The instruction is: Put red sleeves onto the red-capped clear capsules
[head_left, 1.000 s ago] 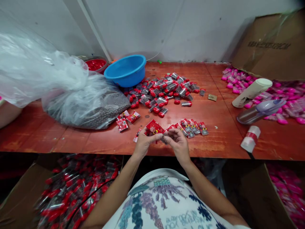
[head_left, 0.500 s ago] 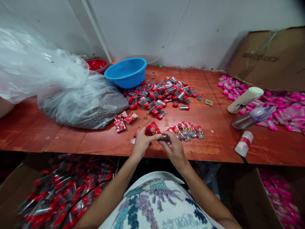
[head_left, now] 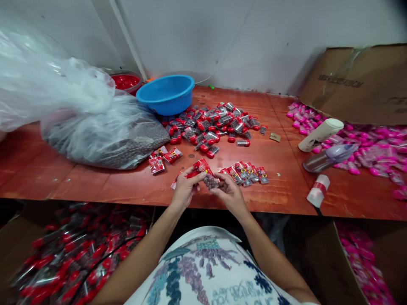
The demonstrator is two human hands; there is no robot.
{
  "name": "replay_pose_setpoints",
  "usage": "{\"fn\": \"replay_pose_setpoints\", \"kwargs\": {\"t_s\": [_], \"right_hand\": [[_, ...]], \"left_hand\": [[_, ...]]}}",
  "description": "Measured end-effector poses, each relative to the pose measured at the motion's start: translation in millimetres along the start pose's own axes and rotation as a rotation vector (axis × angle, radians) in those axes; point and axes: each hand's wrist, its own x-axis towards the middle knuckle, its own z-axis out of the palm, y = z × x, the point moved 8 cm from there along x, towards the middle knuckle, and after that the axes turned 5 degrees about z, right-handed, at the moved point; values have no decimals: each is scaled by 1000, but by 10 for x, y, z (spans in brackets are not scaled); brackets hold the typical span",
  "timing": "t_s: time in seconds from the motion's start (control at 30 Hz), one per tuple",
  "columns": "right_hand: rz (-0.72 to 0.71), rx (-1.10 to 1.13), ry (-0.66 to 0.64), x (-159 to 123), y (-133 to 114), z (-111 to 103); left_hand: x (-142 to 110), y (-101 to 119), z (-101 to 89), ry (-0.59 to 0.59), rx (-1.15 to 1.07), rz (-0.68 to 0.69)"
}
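Note:
My left hand (head_left: pixel 182 189) pinches a red printed sachet (head_left: pixel 201 167) at the near edge of the red-brown table (head_left: pixel 280 156). My right hand (head_left: pixel 229 191) meets it from the right, fingers closed on a small clear tube of dark beads (head_left: pixel 210 181) that touches the sachet. A row of filled red sachets (head_left: pixel 246 172) lies just beyond my right hand. A few more sachets (head_left: pixel 161 160) lie to the left. Farther back is a pile of red-capped clear tubes (head_left: pixel 213 125).
A big clear plastic bag of dark beads (head_left: pixel 104 135) fills the table's left. Behind the pile stand a blue basin (head_left: pixel 165 94) and a red bowl (head_left: pixel 126 81). At right: pink capsules (head_left: pixel 375 146), a white bottle (head_left: pixel 319 134), a tape roll (head_left: pixel 318 191), a cardboard box (head_left: pixel 359 84). Boxes of product sit below the table.
Both hands stay together at the table edge. The sachet has tipped lower and flatter, and the small tube now shows between my fingertips. The camera has tilted a little.

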Motion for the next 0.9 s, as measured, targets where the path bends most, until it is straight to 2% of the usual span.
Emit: {"fn": "replay_pose_setpoints", "kwargs": {"t_s": [0.13, 0.27, 0.33, 0.43, 0.53, 0.6, 0.67, 0.7, 0.77, 0.8, 0.9], "right_hand": [[14, 63, 16, 32, 59, -45], [58, 44, -8, 52, 116, -51], [57, -3, 3, 52, 109, -108], [4, -119, 68, 60, 52, -327], [-63, -340, 209, 69, -23, -691], [-97, -534, 283, 69, -85, -876], [-134, -705, 356, 50, -168, -945], [-154, -762, 392, 32, -215, -922], [-184, -784, 407, 1, -279, -743], [-185, -746, 368, -1, -280, -593], [-133, -517, 123, 58, -179, -55]], "left_hand": [[-84, -153, 97, -88, 78, -72], [-114, -212, 111, -98, 104, -72], [-109, -239, 115, -101, 71, -115], [-101, -247, 136, -108, -100, -218], [-95, -195, 131, -110, -274, -283], [-90, -171, 95, -99, -305, -294], [-88, -173, 57, -77, -300, -287], [-87, -182, 48, -68, -297, -278], [-84, -205, 56, -58, -294, -252], [-81, -215, 70, -59, -292, -235], [-59, -220, 97, -61, -270, -173]]}}
